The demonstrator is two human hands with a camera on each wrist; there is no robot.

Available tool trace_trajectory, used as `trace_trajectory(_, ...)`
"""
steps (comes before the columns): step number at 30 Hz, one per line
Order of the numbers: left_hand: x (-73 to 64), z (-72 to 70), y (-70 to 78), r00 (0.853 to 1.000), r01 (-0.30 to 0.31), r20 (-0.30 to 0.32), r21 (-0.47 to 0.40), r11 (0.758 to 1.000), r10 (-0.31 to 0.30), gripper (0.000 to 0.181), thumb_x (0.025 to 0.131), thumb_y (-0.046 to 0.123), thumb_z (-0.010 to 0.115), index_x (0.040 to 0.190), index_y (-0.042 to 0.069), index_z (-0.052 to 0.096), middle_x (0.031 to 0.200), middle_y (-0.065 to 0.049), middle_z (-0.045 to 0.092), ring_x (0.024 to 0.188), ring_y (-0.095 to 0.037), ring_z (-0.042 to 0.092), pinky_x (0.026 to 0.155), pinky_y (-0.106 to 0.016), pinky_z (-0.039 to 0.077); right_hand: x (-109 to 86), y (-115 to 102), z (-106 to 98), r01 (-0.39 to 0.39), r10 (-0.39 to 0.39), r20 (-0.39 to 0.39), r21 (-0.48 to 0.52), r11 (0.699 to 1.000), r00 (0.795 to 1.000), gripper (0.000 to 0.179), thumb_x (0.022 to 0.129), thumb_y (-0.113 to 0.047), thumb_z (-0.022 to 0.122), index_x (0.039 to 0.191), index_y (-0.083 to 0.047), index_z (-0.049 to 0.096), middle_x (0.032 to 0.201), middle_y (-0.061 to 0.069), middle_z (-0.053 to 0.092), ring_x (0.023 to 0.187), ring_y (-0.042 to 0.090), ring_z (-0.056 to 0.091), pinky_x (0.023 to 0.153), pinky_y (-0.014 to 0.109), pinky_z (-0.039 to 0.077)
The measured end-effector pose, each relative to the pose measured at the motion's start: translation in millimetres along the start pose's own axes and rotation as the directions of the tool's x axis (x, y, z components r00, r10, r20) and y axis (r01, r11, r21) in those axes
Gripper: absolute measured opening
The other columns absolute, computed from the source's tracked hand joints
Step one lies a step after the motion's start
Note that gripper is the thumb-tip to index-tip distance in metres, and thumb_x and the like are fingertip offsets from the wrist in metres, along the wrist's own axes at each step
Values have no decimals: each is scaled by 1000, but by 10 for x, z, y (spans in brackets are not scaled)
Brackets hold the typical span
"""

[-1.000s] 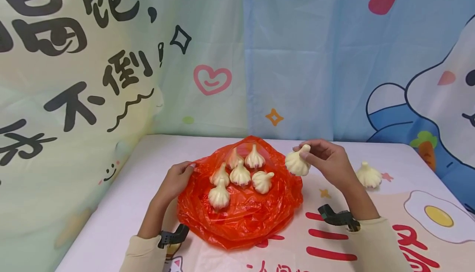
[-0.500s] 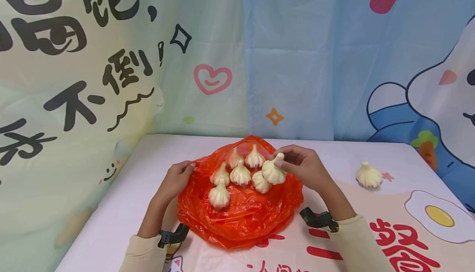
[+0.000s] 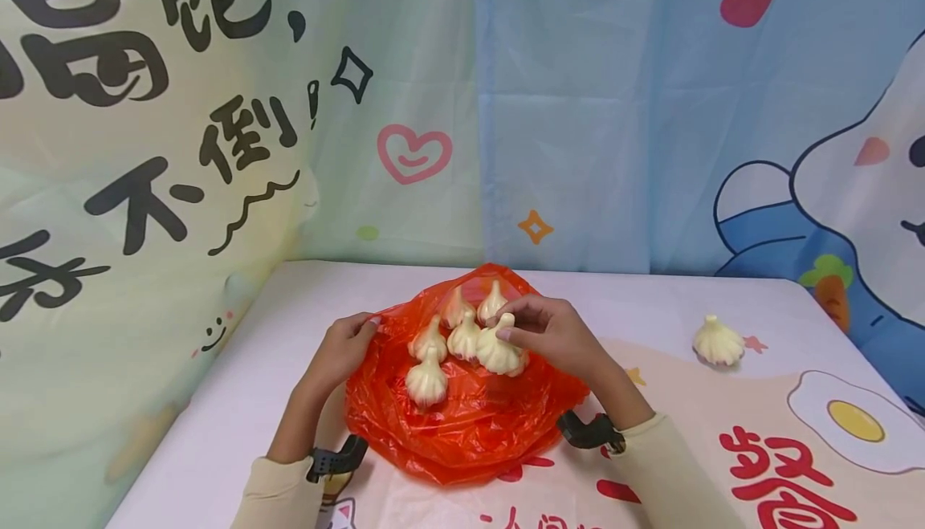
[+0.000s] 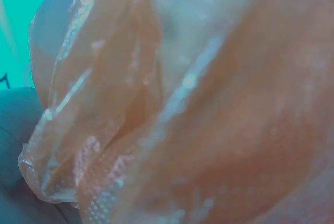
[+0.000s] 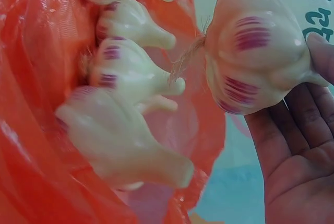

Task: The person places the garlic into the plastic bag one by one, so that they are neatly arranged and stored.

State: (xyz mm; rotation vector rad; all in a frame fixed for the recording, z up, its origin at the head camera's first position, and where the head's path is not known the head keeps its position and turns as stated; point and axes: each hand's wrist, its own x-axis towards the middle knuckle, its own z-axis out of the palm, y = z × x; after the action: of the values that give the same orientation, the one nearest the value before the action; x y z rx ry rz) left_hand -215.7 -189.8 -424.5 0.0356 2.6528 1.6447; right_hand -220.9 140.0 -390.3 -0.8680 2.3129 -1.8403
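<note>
My right hand (image 3: 552,336) pinches a garlic bulb (image 3: 500,350) by its stem, over the red plastic bag (image 3: 462,441). In the right wrist view this held bulb (image 5: 255,46) shows purple streaks and a tuft of dry roots, apart from the others. Several more garlic bulbs (image 3: 427,380) sit inside the spread bag, one partly covered by the held bulb. At the bag's left rim, my left hand (image 3: 347,356) grips the plastic between thumb and fingers. Crumpled film (image 4: 130,104) fills most of the left wrist view.
One loose garlic bulb (image 3: 719,342) lies on the table at the right, beside a printed star. A printed cloth (image 3: 672,400) covers the table's front. Behind the table hangs a patterned curtain (image 3: 564,111).
My right hand has carried the garlic bulb leftward from the bag's right edge to over the bulbs inside. The left hand keeps its grip on the rim.
</note>
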Motion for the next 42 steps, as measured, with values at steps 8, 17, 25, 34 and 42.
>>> trace_trajectory(8,-13,-12,4,1000,5,0,0,1000,-5,34,104,26,43,121,6,64,101,-12,67,78,-25,67,68,-36,59,60,105,159,-33,33,32,16,999,999,19,88,-11,73,105,-4,68,100,9,68,90,24,66,76,33,57)
trace_trajectory(17,4,-13,-6,1000,2,4,-5,1000,-2,34,104,26,43,121,6,64,101,-12,67,79,-25,67,69,-35,59,118,237,326,-69,68,91,8,998,994,20,87,-15,74,103,-5,68,97,7,68,90,23,67,76,32,57)
trace_trajectory(25,12,-11,-4,1000,-6,1,-12,1000,6,34,104,27,43,120,6,64,101,-12,67,79,-26,67,68,-36,59,133,342,407,-94,95,110,-19,995,989,19,86,-16,75,100,-5,68,95,5,68,89,22,65,78,31,57)
trace_trajectory(34,5,-19,7,1000,-5,2,-19,1000,5,34,104,26,42,121,6,64,101,-12,67,79,-26,67,68,-36,59,117,258,508,-134,140,150,-51,990,979,19,87,-7,72,103,2,66,98,8,67,96,27,65,83,33,55)
trace_trajectory(42,10,-27,12,1000,-15,8,-19,1000,15,33,104,26,43,119,6,65,98,-12,67,77,-26,66,68,-35,59,164,391,595,-104,113,114,-75,992,987,20,88,-14,73,102,-2,67,99,4,67,97,21,65,84,30,54)
